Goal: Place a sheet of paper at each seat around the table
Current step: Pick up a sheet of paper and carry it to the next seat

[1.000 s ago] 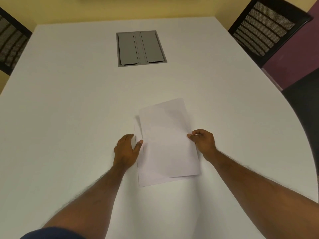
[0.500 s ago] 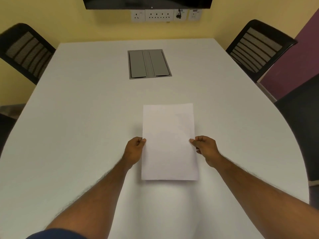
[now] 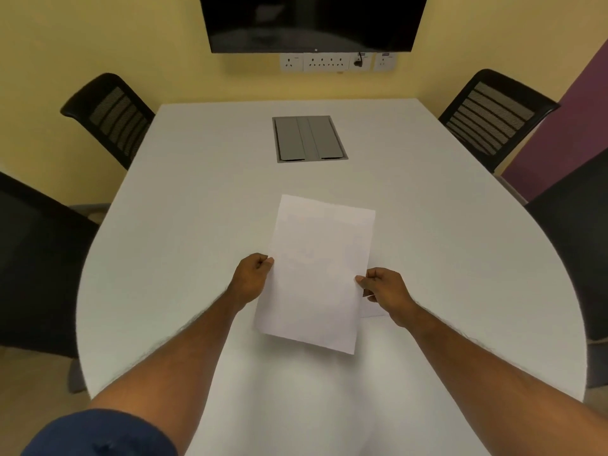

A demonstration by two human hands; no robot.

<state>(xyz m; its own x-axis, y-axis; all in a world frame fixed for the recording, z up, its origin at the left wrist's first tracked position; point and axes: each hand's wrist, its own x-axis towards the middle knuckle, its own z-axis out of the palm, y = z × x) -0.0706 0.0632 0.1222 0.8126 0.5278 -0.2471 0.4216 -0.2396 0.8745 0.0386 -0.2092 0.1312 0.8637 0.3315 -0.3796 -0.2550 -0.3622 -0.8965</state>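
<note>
Both hands, left (image 3: 251, 277) and right (image 3: 385, 288), each grip pinching the paper (image 3: 317, 274) (long axis away, top tilted right).

Plain white sheets of paper (image 3: 317, 274), pinched at both long edges, tilted toward one o'clock above white table (image 3: 184, 245); another sheet's corner peeking out at four o'clock.

Your two forearms are bare from elbow to wrist, with fine hair along their edges. Your left hand (image 3: 251, 276) and right hand (image 3: 385, 287) are uncovered. A dark navy short sleeve (image 3: 98, 434) covers your left upper arm.
</note>
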